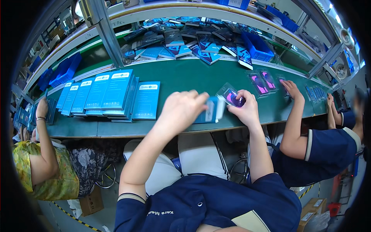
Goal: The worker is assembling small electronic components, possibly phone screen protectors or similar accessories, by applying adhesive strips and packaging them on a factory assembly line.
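My left hand (182,110) is smeared a little by motion, its fingers curled at the near end of a small blue box (208,113). A pale end of that box faces right, over the table's front edge. Between the thumb and fingers of my right hand (247,109) is a clear plastic pack (234,97) with a dark and purple insert, just right of the box. Farther right lie similar clear packs (262,82) with pink-purple inserts. On my left, upright blue boxes (118,91) stand in a row, with a blue box (147,100) at its right end.
A heap of loose blue and black boxes (181,40) covers the back of the green table (181,77), beside a blue bin (257,46). A co-worker's hand (290,88) touches a pack on the right. Another person's hand (41,106) is at far left. A shelf (162,11) spans above.
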Available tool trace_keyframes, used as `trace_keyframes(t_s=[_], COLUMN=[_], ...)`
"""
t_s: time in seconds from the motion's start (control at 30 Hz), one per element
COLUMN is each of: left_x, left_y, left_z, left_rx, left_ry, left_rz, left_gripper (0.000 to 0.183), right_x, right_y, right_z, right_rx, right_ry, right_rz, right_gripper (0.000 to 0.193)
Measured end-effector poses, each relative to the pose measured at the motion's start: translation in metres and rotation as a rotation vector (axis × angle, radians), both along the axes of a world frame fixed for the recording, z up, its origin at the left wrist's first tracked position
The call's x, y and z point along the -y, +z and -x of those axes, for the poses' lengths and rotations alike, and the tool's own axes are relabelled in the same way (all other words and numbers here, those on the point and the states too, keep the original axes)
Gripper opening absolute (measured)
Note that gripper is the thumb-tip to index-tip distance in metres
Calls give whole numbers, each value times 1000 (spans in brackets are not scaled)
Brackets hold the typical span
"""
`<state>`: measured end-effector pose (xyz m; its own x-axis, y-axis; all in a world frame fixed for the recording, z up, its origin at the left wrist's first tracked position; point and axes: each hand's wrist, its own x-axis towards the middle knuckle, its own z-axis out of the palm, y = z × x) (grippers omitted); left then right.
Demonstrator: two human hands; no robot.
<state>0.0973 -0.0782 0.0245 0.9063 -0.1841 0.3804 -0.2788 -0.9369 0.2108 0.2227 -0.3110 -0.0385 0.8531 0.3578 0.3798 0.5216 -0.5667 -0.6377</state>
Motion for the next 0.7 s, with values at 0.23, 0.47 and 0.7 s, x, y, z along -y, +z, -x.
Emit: trace_keyframes(t_s=[0.23,0.47,0.7], left_x=[-20,-14,16], left_y=[-45,-24,-32], left_z=[1,3,5], left_rx=[-96,-227,436], left_ry=[-80,-47,106], left_rz=[27,141,806], left_gripper=[84,98,81], right_x=[15,-32,-80], right_y=[20,24,66], right_z=[4,52,60], right_rx=[-181,-394,-1083], right_ry=[498,877,696], right_rz=[41,-171,-919], right_gripper=[44,72,35])
